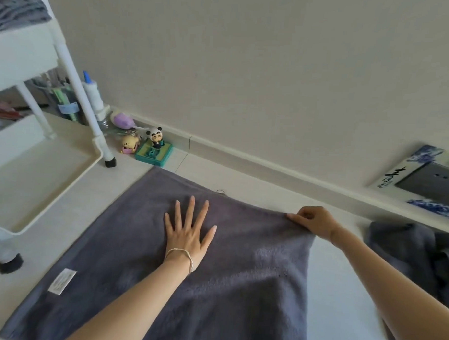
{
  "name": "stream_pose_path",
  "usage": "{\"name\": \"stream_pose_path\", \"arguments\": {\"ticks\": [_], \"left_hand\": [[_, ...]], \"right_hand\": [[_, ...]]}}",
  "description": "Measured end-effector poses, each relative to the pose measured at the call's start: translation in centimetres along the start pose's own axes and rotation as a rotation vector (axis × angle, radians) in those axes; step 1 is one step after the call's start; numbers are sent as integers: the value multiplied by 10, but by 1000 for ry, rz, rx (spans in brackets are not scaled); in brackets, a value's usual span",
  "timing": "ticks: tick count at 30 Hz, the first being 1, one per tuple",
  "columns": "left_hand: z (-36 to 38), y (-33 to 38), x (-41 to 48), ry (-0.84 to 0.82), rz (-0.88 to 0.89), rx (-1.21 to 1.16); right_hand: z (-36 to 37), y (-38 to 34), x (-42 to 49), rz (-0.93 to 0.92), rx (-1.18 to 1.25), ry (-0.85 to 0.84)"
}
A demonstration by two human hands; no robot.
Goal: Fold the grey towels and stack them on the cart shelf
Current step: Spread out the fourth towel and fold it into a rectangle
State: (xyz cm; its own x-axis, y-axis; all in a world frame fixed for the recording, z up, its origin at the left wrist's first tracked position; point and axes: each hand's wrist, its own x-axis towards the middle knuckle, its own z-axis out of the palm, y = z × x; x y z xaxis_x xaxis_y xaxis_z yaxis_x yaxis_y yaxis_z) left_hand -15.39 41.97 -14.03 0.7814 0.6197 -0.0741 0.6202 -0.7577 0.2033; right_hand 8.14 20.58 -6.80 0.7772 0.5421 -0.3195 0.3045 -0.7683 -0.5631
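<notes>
Left of the spread towel (239,285), a white cart (48,161), with folded grey towels (17,10) on its top shelf and its lower tray just beside the towel's left edge. Beyond the towel's far left corner, against the wall, a white bottle (92,94) and a panda figure (154,135) on a green base. On the towel itself, lying flat on the floor, a white label (61,281) near the left edge. On the towel's middle, the left hand (188,234), palm down, fingers straight and spread, a thin bracelet (182,253) at the wrist. At the towel's far right corner, the right hand (310,221), fingers curled, pinching that corner. Right of the towel and apart from it, a second grey towel (414,252) in a crumpled heap. Beyond that heap, by the wall, a blue-and-white box (421,174).
</notes>
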Motion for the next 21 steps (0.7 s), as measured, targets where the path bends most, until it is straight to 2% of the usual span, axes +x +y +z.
{"name": "stream_pose_path", "arguments": {"ticks": [3, 8, 11, 12, 14, 16, 17, 19, 21], "left_hand": [[2, 1, 5, -45, 69, 0], [-6, 30, 23, -81, 159, 58], [1, 49, 32, -49, 216, 34], [5, 50, 33, -39, 204, 27], [10, 49, 32, -29, 196, 61], [12, 47, 33, -36, 198, 64], [12, 47, 33, -39, 194, 66], [11, 49, 35, -58, 183, 84], [10, 51, 34, -59, 167, 86]], "right_hand": [[1, -4, 5, -48, -111, -171], [-1, -15, 5, -188, 136, -186], [-7, -26, 4, -244, 110, -230], [-11, -27, 5, -258, 34, -285], [-20, -25, 6, -252, -299, -457], [-32, -18, 6, -152, -586, -595], [-40, -15, 6, -109, -635, -630], [-59, -9, 7, -106, -519, -628], [-70, -4, 7, -116, -137, -602]]}}
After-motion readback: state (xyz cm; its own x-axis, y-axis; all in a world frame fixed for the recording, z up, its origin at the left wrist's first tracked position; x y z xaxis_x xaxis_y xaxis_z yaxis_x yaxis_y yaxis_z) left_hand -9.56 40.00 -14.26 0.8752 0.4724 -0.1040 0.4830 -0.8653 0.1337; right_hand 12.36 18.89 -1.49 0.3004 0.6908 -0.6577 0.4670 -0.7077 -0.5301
